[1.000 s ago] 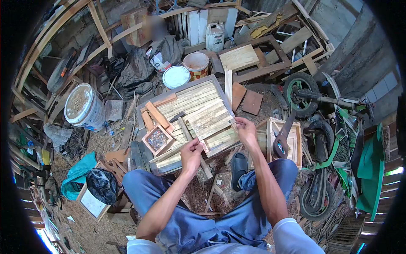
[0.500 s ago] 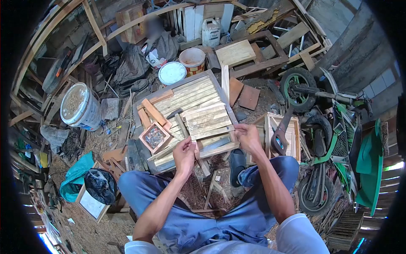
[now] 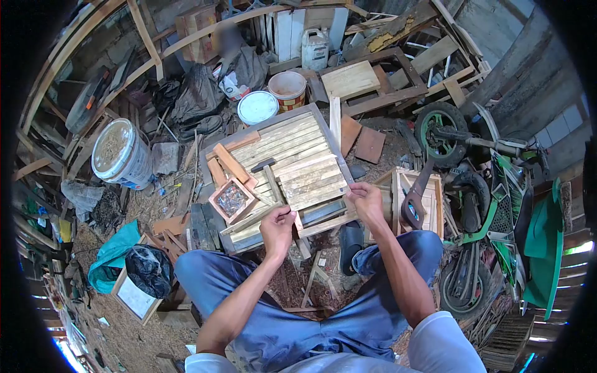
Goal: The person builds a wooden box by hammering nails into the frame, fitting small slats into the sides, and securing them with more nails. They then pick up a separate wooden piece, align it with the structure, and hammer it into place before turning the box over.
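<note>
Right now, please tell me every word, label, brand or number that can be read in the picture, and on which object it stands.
No text can be read with certainty.
White plastic jug with handle: label too small to read.
White plastic bucket with brown contents: blue print, too blurred.
Green-and-black motorbike: pale marks, too small to read.

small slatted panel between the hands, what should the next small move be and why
I would probably ease the small slatted panel a little to the right, away from the hammer. The left grip is at its near left corner and the right grip at its near right corner, so it could likely be steered evenly; the hammer lies close along its left side.
</note>
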